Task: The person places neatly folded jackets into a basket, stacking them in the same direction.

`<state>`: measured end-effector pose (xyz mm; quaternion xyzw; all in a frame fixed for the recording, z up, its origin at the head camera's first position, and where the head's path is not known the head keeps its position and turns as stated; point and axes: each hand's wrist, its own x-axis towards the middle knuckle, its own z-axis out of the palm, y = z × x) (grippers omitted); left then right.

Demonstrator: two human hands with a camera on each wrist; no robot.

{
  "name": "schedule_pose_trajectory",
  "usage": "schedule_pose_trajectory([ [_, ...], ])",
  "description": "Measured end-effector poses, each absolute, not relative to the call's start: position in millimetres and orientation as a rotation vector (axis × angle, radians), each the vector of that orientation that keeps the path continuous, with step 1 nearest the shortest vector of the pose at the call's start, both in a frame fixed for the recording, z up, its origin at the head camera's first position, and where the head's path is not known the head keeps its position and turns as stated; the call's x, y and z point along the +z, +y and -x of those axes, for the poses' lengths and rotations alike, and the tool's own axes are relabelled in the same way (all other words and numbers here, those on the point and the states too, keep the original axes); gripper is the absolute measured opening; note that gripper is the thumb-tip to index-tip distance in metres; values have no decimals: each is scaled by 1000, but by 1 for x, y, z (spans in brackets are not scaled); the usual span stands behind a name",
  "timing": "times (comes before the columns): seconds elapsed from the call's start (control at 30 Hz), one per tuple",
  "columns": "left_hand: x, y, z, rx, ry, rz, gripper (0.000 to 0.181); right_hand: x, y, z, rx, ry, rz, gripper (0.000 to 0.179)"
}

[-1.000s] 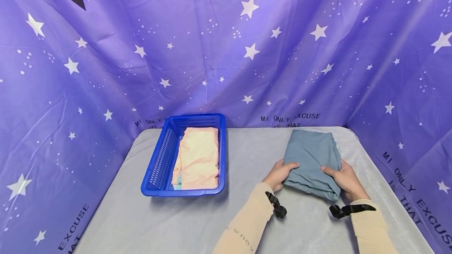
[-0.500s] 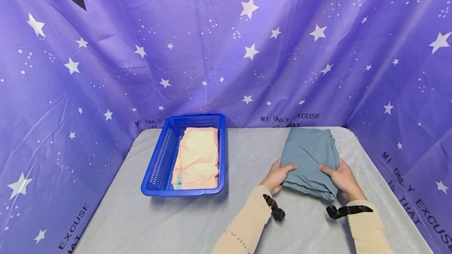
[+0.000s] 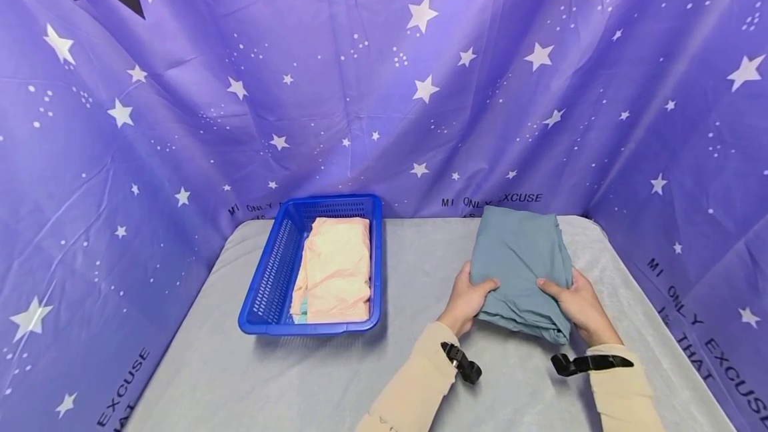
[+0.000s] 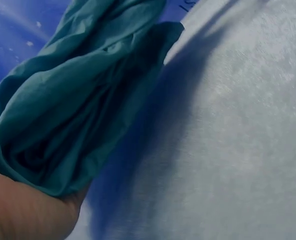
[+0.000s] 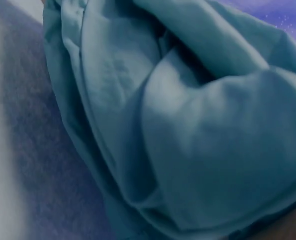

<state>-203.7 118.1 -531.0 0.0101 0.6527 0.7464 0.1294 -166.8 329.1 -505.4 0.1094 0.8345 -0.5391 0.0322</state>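
Note:
A folded grey-blue cloth (image 3: 521,262) is held between my two hands at the right of the head view. My left hand (image 3: 468,299) grips its left edge, thumb on top and the other fingers hidden beneath. On the opposite edge my right hand (image 3: 585,305) grips it the same way. Layered folds of the cloth (image 4: 82,100) rise over a shadow on the table in the left wrist view. The right wrist view is mostly filled by the cloth's bunched side (image 5: 213,140); only a sliver of hand shows there.
A blue perforated plastic basket (image 3: 249,322) stands on the left half of the grey-covered table (image 3: 420,265). Folded peach cloth (image 3: 339,272) lies in it, with a bit of teal fabric (image 3: 302,312) showing below. A purple star-printed curtain (image 3: 360,85) encloses the back and sides.
Both hands have moved slightly to the left with the cloth, and its far edge has come up higher in the view. The basket has stayed in place.

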Motion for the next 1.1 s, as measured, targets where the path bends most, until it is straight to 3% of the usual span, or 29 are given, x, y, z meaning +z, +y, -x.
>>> schedule_pose_trajectory([
  [1.1, -492, 61, 202, 2090, 1936, -89, 47, -481, 293, 167, -1679, 2587, -114, 79],
])
